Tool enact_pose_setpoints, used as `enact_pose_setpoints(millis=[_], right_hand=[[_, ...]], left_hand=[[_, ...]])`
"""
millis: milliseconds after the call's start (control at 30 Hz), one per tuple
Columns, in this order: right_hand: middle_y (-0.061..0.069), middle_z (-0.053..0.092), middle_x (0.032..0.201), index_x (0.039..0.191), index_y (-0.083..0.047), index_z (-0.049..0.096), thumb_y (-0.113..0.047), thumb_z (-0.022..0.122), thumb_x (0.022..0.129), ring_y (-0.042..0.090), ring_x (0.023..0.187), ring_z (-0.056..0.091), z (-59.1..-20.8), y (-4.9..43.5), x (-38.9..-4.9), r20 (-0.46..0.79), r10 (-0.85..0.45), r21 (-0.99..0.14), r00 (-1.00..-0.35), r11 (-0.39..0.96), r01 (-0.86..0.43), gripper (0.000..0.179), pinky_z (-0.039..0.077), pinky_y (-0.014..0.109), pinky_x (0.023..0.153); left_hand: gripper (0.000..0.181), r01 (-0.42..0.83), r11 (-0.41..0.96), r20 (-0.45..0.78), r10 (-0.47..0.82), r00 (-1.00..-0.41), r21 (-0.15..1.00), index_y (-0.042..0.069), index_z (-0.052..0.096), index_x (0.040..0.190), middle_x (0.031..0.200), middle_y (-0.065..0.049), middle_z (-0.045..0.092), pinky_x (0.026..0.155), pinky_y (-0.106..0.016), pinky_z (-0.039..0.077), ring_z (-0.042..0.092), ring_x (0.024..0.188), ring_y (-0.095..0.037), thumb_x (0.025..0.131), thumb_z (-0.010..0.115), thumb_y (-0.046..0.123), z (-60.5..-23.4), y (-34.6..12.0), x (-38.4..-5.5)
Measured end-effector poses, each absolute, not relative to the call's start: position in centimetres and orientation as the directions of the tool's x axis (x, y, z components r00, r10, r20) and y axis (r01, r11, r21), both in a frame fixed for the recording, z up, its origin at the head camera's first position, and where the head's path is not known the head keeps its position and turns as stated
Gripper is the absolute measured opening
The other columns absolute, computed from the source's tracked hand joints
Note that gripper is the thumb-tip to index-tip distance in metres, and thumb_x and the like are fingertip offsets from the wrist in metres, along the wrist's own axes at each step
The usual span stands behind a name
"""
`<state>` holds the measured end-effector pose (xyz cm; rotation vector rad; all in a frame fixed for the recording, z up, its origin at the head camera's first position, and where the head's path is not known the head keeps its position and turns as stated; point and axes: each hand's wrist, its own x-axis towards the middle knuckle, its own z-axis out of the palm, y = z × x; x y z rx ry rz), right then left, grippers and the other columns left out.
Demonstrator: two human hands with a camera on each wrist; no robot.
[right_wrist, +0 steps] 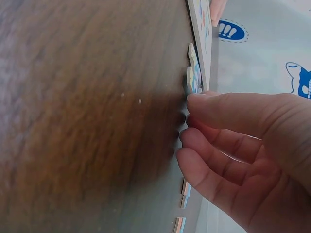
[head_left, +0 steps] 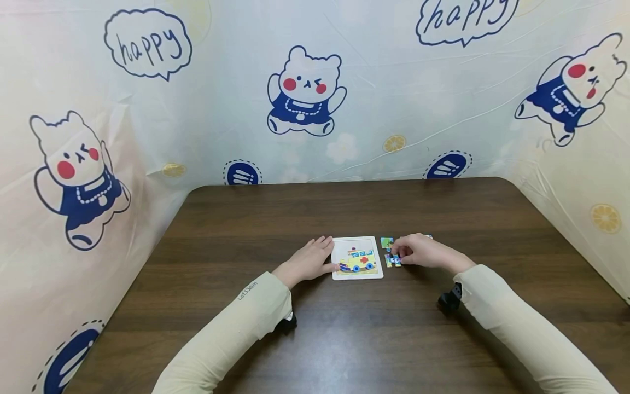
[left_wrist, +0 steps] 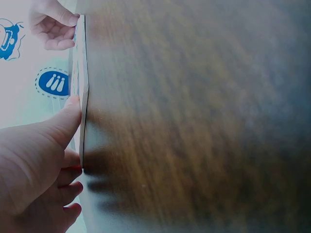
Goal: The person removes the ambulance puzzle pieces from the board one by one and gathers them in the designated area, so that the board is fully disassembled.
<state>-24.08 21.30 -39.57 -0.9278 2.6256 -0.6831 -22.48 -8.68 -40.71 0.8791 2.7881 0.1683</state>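
Brown wood-grain table [head_left: 246, 230], backed and flanked by a pale sheet [head_left: 384, 33] printed with bears, orange slices, blue ovals and the word "happy". White-framed puzzle tray [head_left: 356, 258] lies flat on the table between the two hands; its picture, a yellow vehicle with a red cross, faces up. Just beside the tray's right edge are two small pieces: a green piece [head_left: 386, 241] on the far side and a blue-and-white piece [head_left: 392, 261] nearer the person. A corner of another piece [head_left: 429, 236] shows past the right hand, which hides the rest of it. Right wrist view looks low along the tabletop, so flat items appear nearly edge-on; further piece edges [right_wrist: 185, 194] show below the fingers there. Pale sleeves cover both forearms, with a black device [head_left: 449, 302] at the right wrist. Left hand [head_left: 309, 260]: fingers extended and slightly spread along the tray's left side, thumb set apart from them and resting on the frame; the tray is touched at its edge, not enclosed. Right hand [head_left: 427, 253]: fingers bent, thumb and index tips close together at the right side of the blue-and-white piece, remaining fingers curled loosely behind. Whether these tips pinch that piece or merely touch it cannot be told at this angle.
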Motion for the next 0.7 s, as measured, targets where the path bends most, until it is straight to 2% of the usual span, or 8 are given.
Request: enact_pose_setpoints(millis=[700], right_hand=[[-0.002, 0.052, 0.073, 0.095, -0.005, 0.065, 0.002, 0.066, 0.082, 0.013, 0.067, 0.047, -39.69, 21.25, -24.03, -0.082, -0.654, -0.501, -0.752, 0.679, -0.536, 0.015, 0.041, 0.027, 0.060]], left_hand=[[0.071, 0.557, 0.812, -0.164, 0.581, -0.797, 0.173, -0.002, 0.029, 0.142, 0.147, -0.015, 0.025, 0.108, -0.041, 0.017, 0.020, 0.135, -0.029, 0.093, 0.047, 0.046, -40.92, -8.75, -22.64]])
